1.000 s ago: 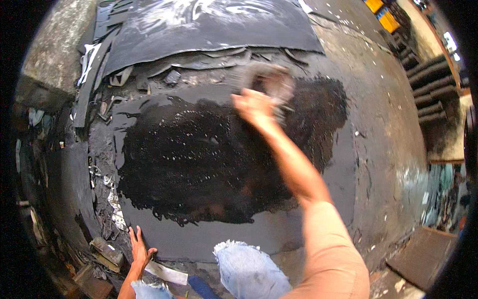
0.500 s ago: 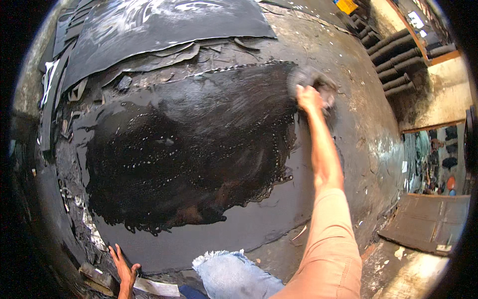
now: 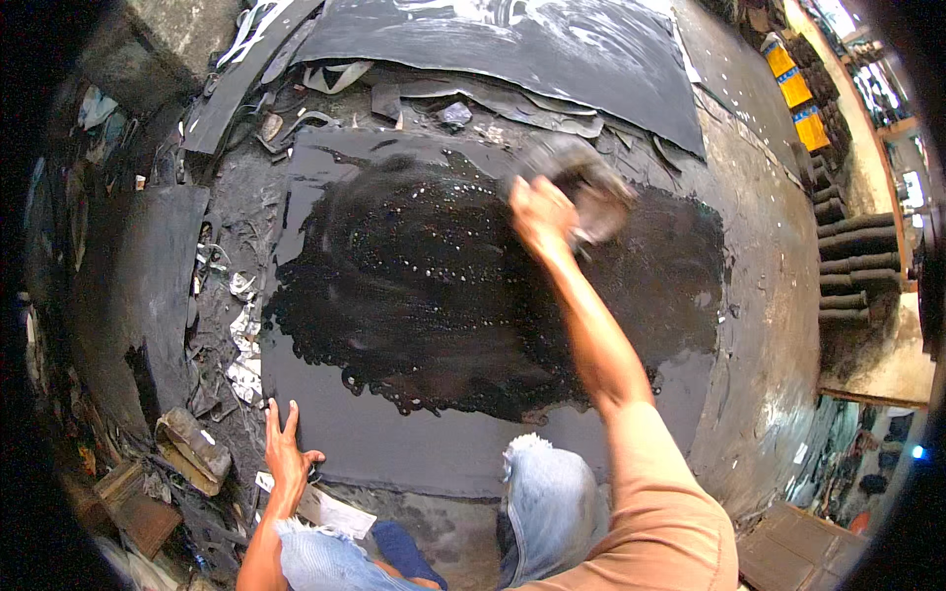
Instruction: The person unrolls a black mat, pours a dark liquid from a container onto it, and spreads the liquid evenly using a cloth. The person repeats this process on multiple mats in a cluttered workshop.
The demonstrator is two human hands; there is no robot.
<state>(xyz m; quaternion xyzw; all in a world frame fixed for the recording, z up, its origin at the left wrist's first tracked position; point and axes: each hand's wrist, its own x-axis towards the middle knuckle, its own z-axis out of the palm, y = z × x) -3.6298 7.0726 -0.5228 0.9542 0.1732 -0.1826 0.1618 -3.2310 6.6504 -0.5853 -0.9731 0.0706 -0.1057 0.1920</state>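
Note:
A grey-black flat sheet (image 3: 384,448) lies on the floor before me, with a glossy wet black patch (image 3: 424,305) over most of it. Small pale bubbles dot the patch. Near the sheet's far edge, my right hand (image 3: 545,215) grips a grey rag-like wad (image 3: 599,202), smeared by motion, against the wet surface. My left hand (image 3: 286,455) rests at the sheet's near left corner, fingers spread and holding nothing. Bare grey margin shows along the near side of the sheet.
Beyond the wet sheet lies another dark sheet (image 3: 493,44) with whitish smears. Scraps (image 3: 246,345) litter the left side, with a worn block-like box (image 3: 192,451) nearby. Dark rolls (image 3: 857,246) are stacked at the right wall. My denim-covered knee (image 3: 552,492) is close to the near edge.
My right hand has swept the wad from the far right corner leftward along the far side of the patch. The view has shifted; my left hand stays at the near left corner.

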